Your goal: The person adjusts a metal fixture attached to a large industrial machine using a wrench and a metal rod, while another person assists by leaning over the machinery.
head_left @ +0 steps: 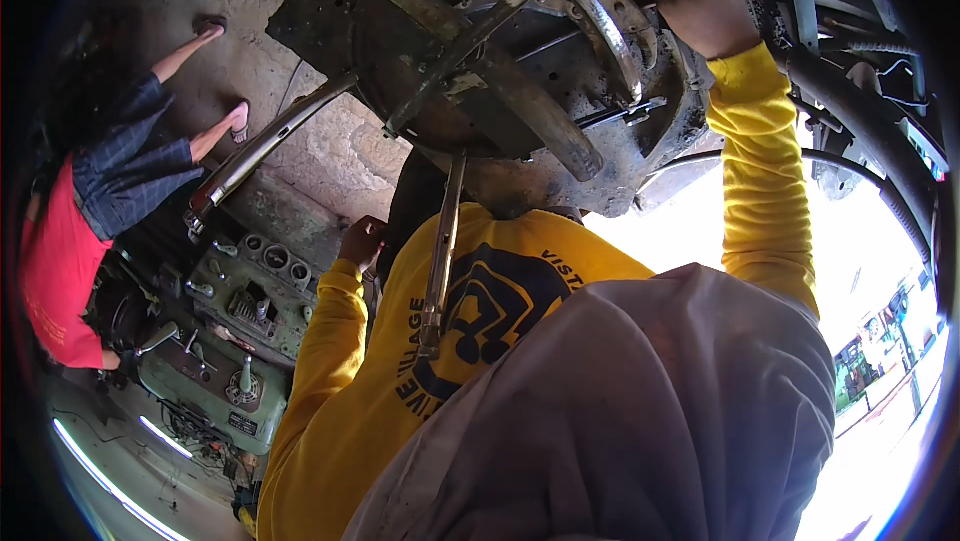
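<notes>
At far right by grimy, curved metal framework (612, 36), I cannot tell what my yellow-sleeved right hand (700, 6) holds.

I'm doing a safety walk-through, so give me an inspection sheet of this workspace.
Surface: rough, stained floor
Job's things: grimy metal frame; two narrow metal strips
Clutter: grey cloth fills much of the lower foreground
Grippers: right hand up at the frame, left hand lower in view; both grips unclear
Cables: corrugated black hose, right side
Surroundings: green machine with levers and a person in red, both at left
</notes>
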{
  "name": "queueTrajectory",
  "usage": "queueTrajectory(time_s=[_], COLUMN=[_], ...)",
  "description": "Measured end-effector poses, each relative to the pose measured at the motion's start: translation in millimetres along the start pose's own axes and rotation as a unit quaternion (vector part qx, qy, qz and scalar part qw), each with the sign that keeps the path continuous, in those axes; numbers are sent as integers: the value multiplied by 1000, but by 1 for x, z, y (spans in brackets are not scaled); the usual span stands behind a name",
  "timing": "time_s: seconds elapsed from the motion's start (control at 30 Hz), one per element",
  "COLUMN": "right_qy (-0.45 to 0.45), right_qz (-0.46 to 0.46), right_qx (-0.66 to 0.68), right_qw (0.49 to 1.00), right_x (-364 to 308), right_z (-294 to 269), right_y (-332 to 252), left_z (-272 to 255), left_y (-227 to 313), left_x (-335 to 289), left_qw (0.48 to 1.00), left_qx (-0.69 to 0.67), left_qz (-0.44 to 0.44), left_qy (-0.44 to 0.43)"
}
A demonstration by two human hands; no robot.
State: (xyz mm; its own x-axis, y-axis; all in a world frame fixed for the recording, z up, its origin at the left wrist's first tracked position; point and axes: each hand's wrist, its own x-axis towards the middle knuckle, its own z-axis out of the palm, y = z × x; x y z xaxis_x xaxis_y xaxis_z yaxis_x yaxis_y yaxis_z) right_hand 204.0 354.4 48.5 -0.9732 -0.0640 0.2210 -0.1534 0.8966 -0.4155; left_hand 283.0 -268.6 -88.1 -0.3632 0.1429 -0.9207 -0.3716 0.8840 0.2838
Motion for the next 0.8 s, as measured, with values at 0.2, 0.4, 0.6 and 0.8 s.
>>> queueTrajectory(time_s=[0.2, 0.4, 0.6, 0.8], right_qy=[-70, -141, -162, -50], right_qz=[-127, -105, -202, -297], right_qx=[99, 176, 106, 52], right_qw=[985, 968, 960, 952], right_x=[-4, 36, 63, 87], right_z=[-24, -28, -17, -2], right_y=[8, -14, -14, -23], left_z=[0, -3, -2, 8], left_y=[4, 15, 29, -16], left_x=[-5, -6, -16, -9], left_qw=[999, 996, 999, 976], left_qx=[-21, 62, 30, 96], left_qz=[-21, 56, -11, 174], left_qy=[13, 18, 29, 92])
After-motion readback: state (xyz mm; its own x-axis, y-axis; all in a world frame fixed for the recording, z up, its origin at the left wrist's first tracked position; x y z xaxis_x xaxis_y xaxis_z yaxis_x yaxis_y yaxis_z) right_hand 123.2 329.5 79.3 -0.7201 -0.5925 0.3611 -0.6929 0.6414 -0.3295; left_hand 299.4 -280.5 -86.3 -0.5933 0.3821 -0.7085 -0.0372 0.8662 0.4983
